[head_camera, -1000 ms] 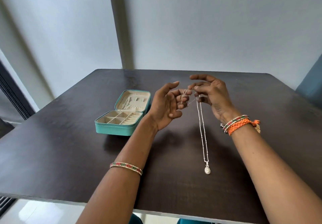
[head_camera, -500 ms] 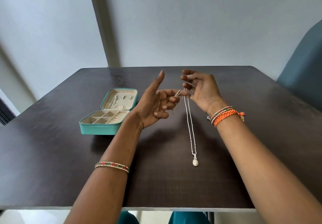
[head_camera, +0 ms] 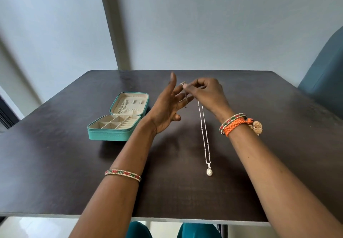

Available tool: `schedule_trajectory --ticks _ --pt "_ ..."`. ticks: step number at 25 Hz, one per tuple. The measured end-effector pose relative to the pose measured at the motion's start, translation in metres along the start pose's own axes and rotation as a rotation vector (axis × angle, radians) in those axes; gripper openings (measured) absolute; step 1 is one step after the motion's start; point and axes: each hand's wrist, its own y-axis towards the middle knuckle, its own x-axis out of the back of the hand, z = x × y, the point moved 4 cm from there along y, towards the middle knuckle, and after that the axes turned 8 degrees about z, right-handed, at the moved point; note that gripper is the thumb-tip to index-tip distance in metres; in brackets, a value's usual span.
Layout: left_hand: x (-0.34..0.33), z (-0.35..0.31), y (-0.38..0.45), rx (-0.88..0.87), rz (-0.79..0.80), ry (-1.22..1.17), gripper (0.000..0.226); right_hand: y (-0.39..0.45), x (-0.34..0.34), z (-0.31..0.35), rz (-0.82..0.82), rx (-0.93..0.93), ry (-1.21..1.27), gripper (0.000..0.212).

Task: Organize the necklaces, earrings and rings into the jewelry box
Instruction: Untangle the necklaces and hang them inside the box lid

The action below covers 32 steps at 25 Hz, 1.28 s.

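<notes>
The right hand (head_camera: 207, 94) is pinching the necklace (head_camera: 204, 135) by its top; the chain is hanging straight down, pendant over the tabletop (head_camera: 278, 145). The left hand (head_camera: 167, 108), fingers spread, is nearer the open box (head_camera: 111, 135) lying leftward.

A dark brown wooden table (head_camera: 74, 173) fills the near scene, its top faintly glossy under soft daylight. Beyond its far edge rise pale blue-grey walls (head_camera: 222, 24) with a lighter vertical pillar (head_camera: 113, 24) left of centre. A teal chair back (head_camera: 326, 67) stands at the far right.

Left hand (head_camera: 165, 108) splayed upright, right hand (head_camera: 207, 94) fingers pinched
</notes>
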Motion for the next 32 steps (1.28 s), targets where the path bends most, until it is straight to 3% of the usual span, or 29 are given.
schedule_trajectory --ticks 4,9,14,16,20,22,25,28,32 --pt "0.004 0.000 -0.001 0.016 0.013 -0.020 0.073 0.003 0.000 -0.006 0.036 -0.004 -0.038 0.019" --pt "0.010 -0.001 0.001 0.005 -0.097 0.061 0.031 0.001 0.001 -0.001 -0.014 0.012 0.081 0.018" --pt "0.010 -0.003 0.000 -0.022 -0.072 -0.089 0.023 0.001 -0.011 -0.002 0.330 -0.133 0.491 0.024" --pt "0.013 -0.003 0.001 -0.034 -0.078 -0.103 0.023 -0.001 -0.010 -0.001 0.385 -0.124 0.587 0.022" --pt "0.014 -0.001 0.003 -0.025 -0.056 -0.133 0.025 0.001 -0.009 -0.004 0.407 -0.128 0.590 0.018" --pt "0.013 0.000 0.003 -0.029 -0.060 -0.100 0.032 0.005 -0.008 -0.008 0.257 -0.108 0.432 0.013" --pt "0.014 0.003 0.005 -0.025 -0.096 0.025 0.062 0.003 0.000 -0.004 0.022 -0.039 0.149 0.012" --pt "0.011 0.004 0.006 0.013 -0.054 0.072 0.084 -0.002 0.004 0.003 -0.003 0.003 0.058 0.021" --pt "0.005 0.004 0.006 0.027 0.010 0.058 0.092 -0.001 0.003 0.000 0.019 0.019 -0.058 0.022"
